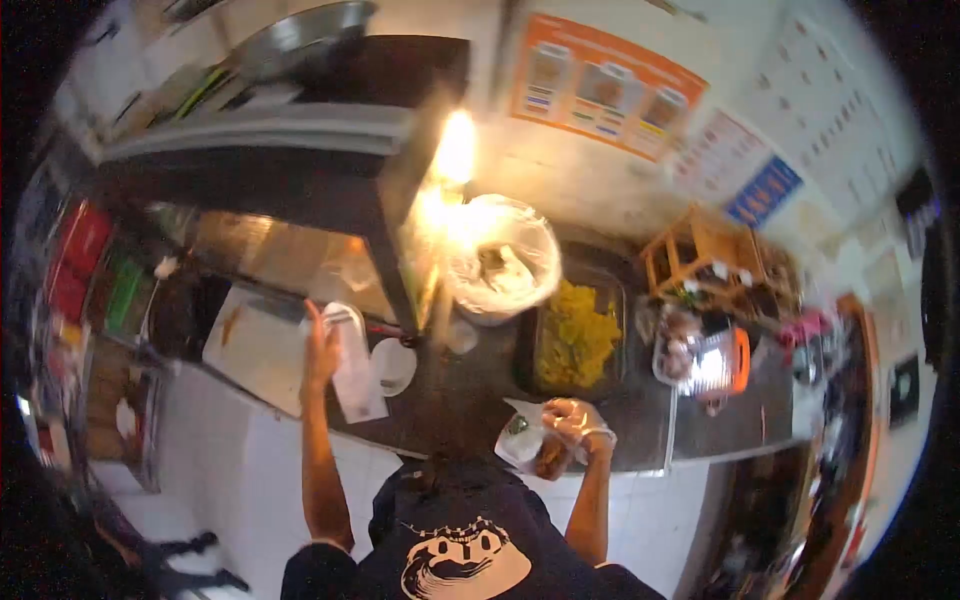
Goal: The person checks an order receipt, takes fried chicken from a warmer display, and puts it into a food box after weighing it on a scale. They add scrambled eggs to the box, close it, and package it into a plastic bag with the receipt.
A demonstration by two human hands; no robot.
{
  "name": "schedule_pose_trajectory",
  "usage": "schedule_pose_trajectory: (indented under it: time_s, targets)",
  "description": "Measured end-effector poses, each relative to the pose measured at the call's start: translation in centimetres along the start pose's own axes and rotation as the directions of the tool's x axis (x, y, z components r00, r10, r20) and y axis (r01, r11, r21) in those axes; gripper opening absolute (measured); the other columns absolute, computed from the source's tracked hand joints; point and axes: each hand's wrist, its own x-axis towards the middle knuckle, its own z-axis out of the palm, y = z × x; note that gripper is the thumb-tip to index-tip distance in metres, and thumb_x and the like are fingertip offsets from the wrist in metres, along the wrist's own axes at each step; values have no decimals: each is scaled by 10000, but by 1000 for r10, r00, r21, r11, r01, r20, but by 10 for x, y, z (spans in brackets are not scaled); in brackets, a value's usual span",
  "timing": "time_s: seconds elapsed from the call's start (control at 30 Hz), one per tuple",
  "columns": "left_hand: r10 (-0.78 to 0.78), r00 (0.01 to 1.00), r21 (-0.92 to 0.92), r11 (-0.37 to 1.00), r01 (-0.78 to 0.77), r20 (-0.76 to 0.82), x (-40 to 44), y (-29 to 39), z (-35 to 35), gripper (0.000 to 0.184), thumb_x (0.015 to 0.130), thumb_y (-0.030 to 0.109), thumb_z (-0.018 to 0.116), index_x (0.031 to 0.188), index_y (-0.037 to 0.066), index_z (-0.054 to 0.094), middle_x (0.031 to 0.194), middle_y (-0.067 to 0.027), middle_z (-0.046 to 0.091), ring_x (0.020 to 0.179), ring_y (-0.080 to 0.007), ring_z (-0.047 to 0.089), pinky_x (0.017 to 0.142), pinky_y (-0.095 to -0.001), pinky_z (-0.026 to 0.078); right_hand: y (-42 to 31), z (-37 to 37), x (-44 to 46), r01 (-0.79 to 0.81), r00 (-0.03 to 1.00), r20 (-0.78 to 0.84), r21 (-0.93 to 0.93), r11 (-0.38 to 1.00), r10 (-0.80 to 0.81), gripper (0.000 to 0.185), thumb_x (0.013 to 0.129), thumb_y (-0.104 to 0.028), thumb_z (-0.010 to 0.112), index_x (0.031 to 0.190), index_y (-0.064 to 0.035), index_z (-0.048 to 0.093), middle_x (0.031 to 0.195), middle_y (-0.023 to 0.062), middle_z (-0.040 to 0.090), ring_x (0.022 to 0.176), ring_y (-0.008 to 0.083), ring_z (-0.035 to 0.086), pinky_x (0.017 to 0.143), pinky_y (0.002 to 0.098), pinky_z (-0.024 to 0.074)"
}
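Note:
On the left, my left hand (320,350) is bare, its fingers stretched out, at the left side of a white paper-like item (350,365). A round white item (393,366) lies just right of that. My right hand (578,422), in a clear plastic glove, is closed over a white paper (517,440) at the counter's front edge. Brown food (551,457) sits on the paper below my fingers; what the fingers hold, if anything, is hidden. Behind my right hand stands a dark tray (613,390) of yellow-green food (578,335).
A plastic-lined bin (503,262) stands behind the tray, under a bright light. To the right are an orange-edged container (738,360) and a wooden rack (700,255). A dark-framed shelf unit (270,180) overhangs the left side.

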Motion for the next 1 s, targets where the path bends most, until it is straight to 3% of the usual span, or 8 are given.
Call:
schedule_pose_trajectory:
  time_s: [0.2, 0.27, 0.43, 0.47, 0.6, 0.7, 0.8, 1.0]
  targets:
    - [-388, 918, -508, 809, 297, -81, -113, 30, -29, 333, 993, 216, 539, 1256, 22, 598, 1162, -169, 666, 1059, -234, 653, 907, -363, 529, 104, -24, -55, -108, 841, -428, 465, 879, 330, 210, 862, -197, 695, 1043, -98, 736, 1004, 54, 741, 952, 176, 695, 847, 328, 536]
    - [-370, 929, -563, 775, 289, -33, -136, 58, -12, 399, 1017, 271, 492, 1286, -13, 567, 1202, -203, 647, 1056, -280, 663, 924, -395, 534, 138, -16, -53, -113, 758, -557, 400, 910, 339, 146, 864, -133, 718, 997, -75, 722, 815, 10, 685, 687, 91, 634, 592, 263, 525]
    - [-380, 894, -455, 769, 449, 238, -121, 61, 59, 474, 1008, 358, 532, 1256, -42, 579, 1003, -150, 692, 884, -248, 689, 798, -399, 579, 126, -32, 1, -228, 818, -360, 515, 826, 450, 98, 885, -123, 673, 934, -42, 699, 732, 44, 659, 578, 117, 610, 494, 267, 489]
    - [-477, 854, -412, 749, 518, 207, -118, 90, 89, 469, 1008, 360, 533, 1242, -43, 586, 944, -148, 697, 854, -225, 690, 738, -389, 577, 156, -42, 18, -262, 759, -32, 899, 350, 650, 103, 893, -89, 627, 908, -3, 681, 713, 67, 645, 533, 138, 589, 450, 286, 460]
    - [-444, 770, -557, 531, 638, 458, -122, 59, 130, 386, 993, 230, 536, 1238, -66, 576, 966, -162, 688, 860, -262, 691, 822, -406, 564, 217, -24, 45, -474, 761, -64, 624, 621, 646, 170, 893, -72, 605, 1003, 55, 633, 800, 151, 664, 613, 236, 649, 480, 319, 513]
    - [-487, 784, -616, 497, 611, 385, -144, 43, 127, 383, 993, 226, 540, 1255, -52, 560, 1021, -152, 679, 913, -243, 680, 837, -401, 555, 265, 4, 69, -211, 900, 286, 946, -245, 328, 202, 885, -29, 599, 1068, 53, 624, 1044, 219, 671, 907, 299, 667, 769, 374, 578]
    - [-553, 794, -688, 475, 549, 252, -171, 24, 104, 395, 990, 239, 556, 1267, -42, 550, 1048, -140, 672, 945, -232, 673, 842, -396, 555, 300, 39, 90, -278, 960, 269, 904, -325, -73, 187, 906, -18, 562, 1069, 58, 612, 1032, 224, 663, 873, 329, 661, 746, 399, 585]
    - [-598, 789, -785, 416, 459, 144, -210, -10, 68, 444, 964, 253, 615, 1309, -9, 518, 1132, -113, 627, 994, -208, 625, 886, -376, 519, 279, 36, 92, -241, 945, 307, 890, -388, 116, 138, 892, -39, 615, 1012, 30, 619, 958, 176, 661, 836, 285, 654, 646, 344, 585]
